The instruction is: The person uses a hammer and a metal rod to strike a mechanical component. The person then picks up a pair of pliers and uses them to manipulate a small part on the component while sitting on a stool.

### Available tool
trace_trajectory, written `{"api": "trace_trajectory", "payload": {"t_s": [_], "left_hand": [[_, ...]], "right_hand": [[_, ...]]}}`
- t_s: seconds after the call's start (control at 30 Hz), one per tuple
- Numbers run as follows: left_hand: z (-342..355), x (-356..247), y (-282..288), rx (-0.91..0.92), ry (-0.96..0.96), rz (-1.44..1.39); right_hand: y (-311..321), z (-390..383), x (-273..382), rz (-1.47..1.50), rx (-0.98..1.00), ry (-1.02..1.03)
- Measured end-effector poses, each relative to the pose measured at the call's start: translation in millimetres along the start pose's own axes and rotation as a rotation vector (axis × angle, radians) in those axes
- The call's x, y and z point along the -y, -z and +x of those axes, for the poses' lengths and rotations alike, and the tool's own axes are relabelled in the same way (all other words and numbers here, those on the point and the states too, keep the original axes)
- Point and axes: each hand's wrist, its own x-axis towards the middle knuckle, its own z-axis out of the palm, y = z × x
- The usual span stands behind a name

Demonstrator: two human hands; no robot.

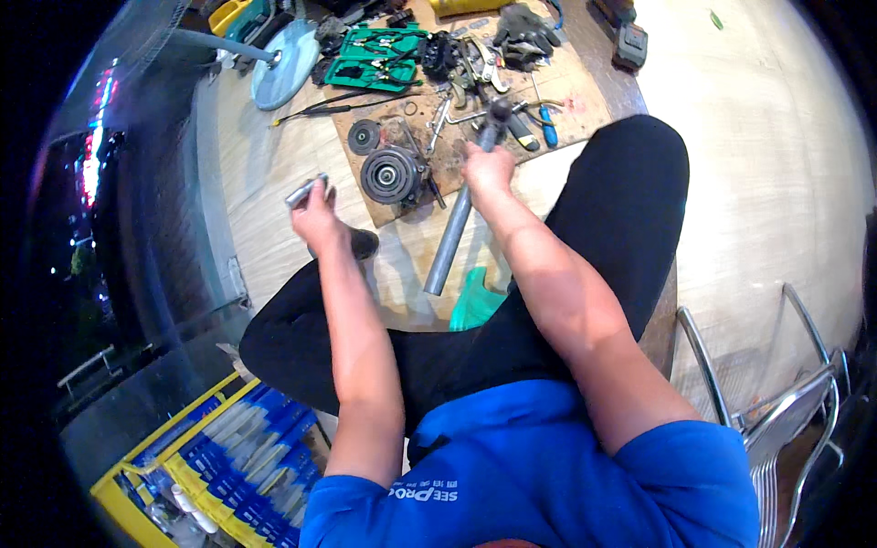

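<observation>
My left hand (312,208) grips a short silver metal cylinder (300,192) off the left edge of the wooden board (575,114). In my right hand (489,169) is a long grey metal pipe (448,251), slanting down toward me, with a dark rounded piece at its far end. Between my hands on the board lies a round pulley assembly (388,175), with a smaller dark disc (364,135) behind it. A blue-handled screwdriver (548,126) and assorted wrenches and pliers lie beyond my right hand.
A green tool case (370,73), dark gloves (525,36) and a pale blue stand base (283,78) are at the back. A green plastic piece (473,301) lies between my legs. A chrome chair (713,365) is at right, a yellow-and-blue organizer (137,498) at lower left.
</observation>
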Motion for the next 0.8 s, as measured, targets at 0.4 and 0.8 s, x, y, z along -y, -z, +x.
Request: {"api": "trace_trajectory", "payload": {"t_s": [0.4,0.8], "left_hand": [[-11.6,-220.7,32.7,0.317,-0.563,0.296],[-21.8,-189.9,36.8,0.614,-0.345,0.599]], "right_hand": [[20.9,-32.4,-30.6,-0.621,0.188,-0.115],[44.5,4.8,-11.8,-1.041,0.051,0.14]]}}
